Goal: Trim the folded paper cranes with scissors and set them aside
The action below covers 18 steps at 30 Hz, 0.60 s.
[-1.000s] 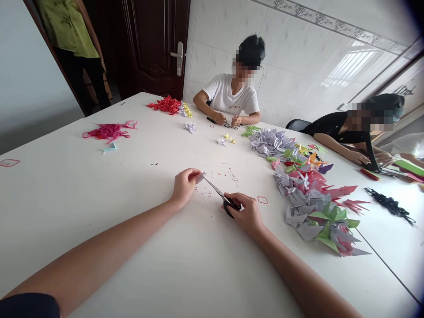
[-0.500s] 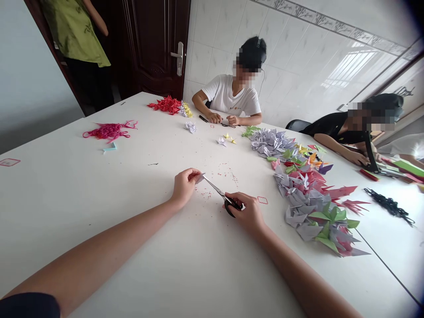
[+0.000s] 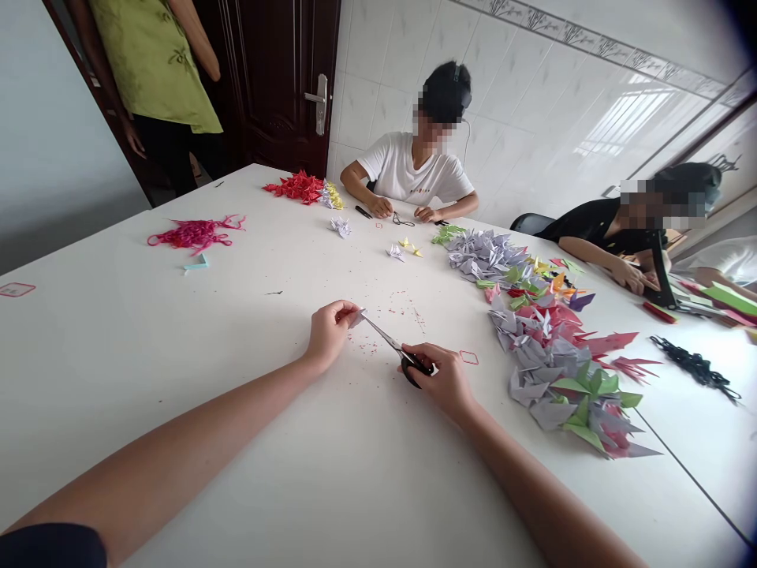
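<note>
Between the thumb and fingers of my left hand [image 3: 331, 331] is a small piece of pale paper [image 3: 356, 317], mostly hidden by the fingertips. My right hand [image 3: 443, 375] is closed around the black handles of a pair of scissors [image 3: 387, 339]. The scissors' blades point up and left, and their tips meet the paper at my left fingertips. Tiny red paper bits [image 3: 370, 345] lie scattered on the white table [image 3: 236, 473] around and beyond the blades.
Folded paper cranes [image 3: 550, 347] in several colours heap up on the right, beside black cord [image 3: 691, 367]. Pink cord [image 3: 195, 234] lies on the left. Red folded papers [image 3: 299, 187] sit at the far edge. Co-workers sit across and right; another person [image 3: 157, 71] stands by the door.
My hands and the scissors stay almost in place. Across the table, the co-worker's hands have moved apart, showing a dark cord loop. The person in green has shifted right and nearer.
</note>
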### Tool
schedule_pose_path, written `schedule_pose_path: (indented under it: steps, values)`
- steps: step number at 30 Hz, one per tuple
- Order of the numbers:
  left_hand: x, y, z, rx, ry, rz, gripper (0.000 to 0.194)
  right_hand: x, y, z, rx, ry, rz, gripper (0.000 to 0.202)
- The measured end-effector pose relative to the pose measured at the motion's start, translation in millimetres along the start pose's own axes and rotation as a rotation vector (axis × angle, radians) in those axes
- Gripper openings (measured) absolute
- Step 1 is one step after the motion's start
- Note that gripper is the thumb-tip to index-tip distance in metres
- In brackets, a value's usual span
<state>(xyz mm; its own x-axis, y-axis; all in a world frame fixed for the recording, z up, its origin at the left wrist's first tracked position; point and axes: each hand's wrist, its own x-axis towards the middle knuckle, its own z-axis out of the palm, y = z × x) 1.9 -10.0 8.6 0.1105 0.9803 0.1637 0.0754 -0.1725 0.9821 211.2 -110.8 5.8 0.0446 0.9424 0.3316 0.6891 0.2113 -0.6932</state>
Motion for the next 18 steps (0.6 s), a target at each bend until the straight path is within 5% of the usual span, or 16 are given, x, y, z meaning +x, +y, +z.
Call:
schedule_pose_path:
  steps: [18]
  values:
    - [-3.4,2.0,0.1,0.004,-0.046,-0.068,0.019,-1.0,5.5,-7.8,-0.281,0.069,-0.260,0.024]
